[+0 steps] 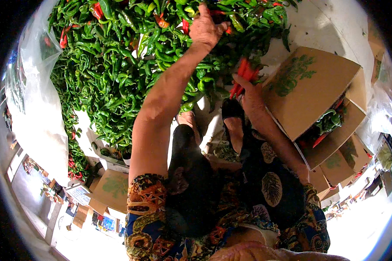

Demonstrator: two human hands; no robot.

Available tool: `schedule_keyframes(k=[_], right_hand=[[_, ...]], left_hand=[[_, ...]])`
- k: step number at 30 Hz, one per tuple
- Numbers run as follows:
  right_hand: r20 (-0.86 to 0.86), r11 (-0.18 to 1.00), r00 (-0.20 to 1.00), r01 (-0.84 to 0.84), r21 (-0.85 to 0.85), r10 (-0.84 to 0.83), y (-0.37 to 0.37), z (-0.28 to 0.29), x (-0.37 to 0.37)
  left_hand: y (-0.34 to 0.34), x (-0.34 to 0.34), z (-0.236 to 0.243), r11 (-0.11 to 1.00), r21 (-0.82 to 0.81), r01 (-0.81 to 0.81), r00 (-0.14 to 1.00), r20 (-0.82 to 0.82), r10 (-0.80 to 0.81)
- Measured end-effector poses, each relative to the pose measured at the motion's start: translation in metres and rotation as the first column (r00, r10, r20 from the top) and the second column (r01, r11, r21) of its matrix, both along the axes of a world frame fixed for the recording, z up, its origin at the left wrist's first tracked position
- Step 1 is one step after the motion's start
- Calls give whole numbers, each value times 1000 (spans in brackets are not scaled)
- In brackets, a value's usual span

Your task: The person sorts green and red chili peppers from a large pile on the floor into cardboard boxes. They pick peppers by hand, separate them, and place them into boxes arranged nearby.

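A big heap of green chili peppers [117,65], with some red ones mixed in, covers the floor in front of me. My left hand [206,28] reaches far into the top of the heap, back of the hand up. Its fingertips are buried among the peppers, so what it grips is hidden. My right hand [249,96] is lower and nearer, closed around a bunch of red chili peppers [245,75] that stick up from the fist. It hovers between the heap and the open cardboard box [309,87] on my right.
The box holds green and red peppers [329,122]. More cardboard boxes [348,158] are stacked behind it. Clear plastic sheeting [35,108] lies left of the heap. A flat cardboard piece [113,187] lies at lower left. My feet [233,115] rest by the heap's edge.
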State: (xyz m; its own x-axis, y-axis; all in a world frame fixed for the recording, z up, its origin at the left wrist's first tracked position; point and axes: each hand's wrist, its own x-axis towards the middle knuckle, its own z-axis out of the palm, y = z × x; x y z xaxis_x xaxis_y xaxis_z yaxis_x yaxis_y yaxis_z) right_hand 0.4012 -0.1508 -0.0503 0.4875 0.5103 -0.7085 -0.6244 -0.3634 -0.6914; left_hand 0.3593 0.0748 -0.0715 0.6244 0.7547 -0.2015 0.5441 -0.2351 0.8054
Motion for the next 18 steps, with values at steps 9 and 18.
schedule_keyframes(k=[9,18], right_hand=[[35,996,996,82,-44,-80,0,13,24],[-168,988,983,-53,148,78,14,43,13]], left_hand=[[-46,0,4,972,-142,-185,921,319,222],[-123,-59,42,993,-73,94,981,179,-79]])
